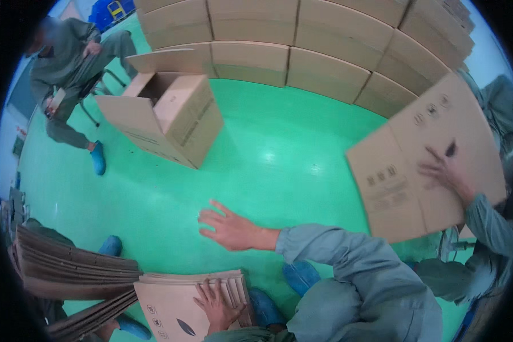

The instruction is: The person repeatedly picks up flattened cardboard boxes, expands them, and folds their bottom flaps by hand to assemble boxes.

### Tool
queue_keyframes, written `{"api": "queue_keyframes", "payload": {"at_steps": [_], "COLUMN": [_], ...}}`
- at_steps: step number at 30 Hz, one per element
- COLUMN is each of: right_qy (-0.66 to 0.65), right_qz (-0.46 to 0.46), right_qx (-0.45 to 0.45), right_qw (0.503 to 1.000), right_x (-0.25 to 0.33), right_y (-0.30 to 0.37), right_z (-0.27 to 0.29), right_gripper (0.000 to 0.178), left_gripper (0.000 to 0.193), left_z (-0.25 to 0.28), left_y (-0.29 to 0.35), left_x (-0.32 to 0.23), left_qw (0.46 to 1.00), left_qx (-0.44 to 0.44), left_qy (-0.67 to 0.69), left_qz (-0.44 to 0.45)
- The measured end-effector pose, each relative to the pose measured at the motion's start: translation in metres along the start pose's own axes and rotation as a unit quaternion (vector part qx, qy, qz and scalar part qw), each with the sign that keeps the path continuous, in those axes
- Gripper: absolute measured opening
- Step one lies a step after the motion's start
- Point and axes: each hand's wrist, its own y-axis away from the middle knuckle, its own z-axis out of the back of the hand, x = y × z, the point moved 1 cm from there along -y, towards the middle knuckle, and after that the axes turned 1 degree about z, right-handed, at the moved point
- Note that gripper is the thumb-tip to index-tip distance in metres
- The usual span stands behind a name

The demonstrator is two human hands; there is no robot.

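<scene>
My left hand (219,308) rests with spread fingers on the top sheet of a stack of flattened cardboard boxes (171,302) at the lower edge. The top sheet has a dark leaf-shaped mark and small printed symbols. My right hand (233,229) reaches leftward over the green floor with its fingers apart and nothing in them. Its grey-green sleeve crosses the lower middle. Left of my stack, more flattened boxes (77,265) lean in a thick bundle, touching or nearly touching it.
An open-topped carton (196,122) stands on the green floor (262,154). Closed cartons (248,60) form a wall behind. At right, a co-worker's hand (447,171) is against a large folded carton (404,188). Another person (68,62) sits at upper left.
</scene>
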Motion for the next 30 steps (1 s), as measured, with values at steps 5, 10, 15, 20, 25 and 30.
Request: {"api": "queue_keyframes", "payload": {"at_steps": [5,10,15,20,25,30], "right_qy": [-0.152,-0.148,-0.169,-0.109,-0.058,0.059], "right_qz": [-0.058,-0.187,-0.262,-0.436,-0.709,-0.84], "right_qx": [0.225,0.275,0.143,-0.029,-0.097,-0.138], "right_qw": [0.961,0.932,0.939,0.893,0.696,0.522], "right_x": [0.035,0.022,0.017,-0.006,-0.022,-0.016], "right_y": [0.053,0.083,0.109,0.196,0.364,0.548], "right_z": [-0.014,0.012,0.073,0.119,0.165,0.206], "right_gripper": [0.046,0.049,0.043,0.04,0.047,0.064], "left_gripper": [0.108,0.1,0.097,0.075,0.068,0.073], "left_z": [0.0,-0.001,0.022,0.051,0.033,0.014], "left_y": [0.007,0.012,-0.001,-0.115,-0.264,-0.285], "left_x": [0.0,0.014,0.015,-0.014,-0.093,-0.168], "left_qw": [0.999,0.996,0.992,0.929,0.895,0.838], "left_qx": [-0.013,-0.012,-0.014,-0.022,0.085,0.26], "left_qy": [0.044,0.085,0.097,0.261,0.402,0.479], "left_qz": [0.013,-0.021,-0.08,-0.263,-0.175,-0.027]}}
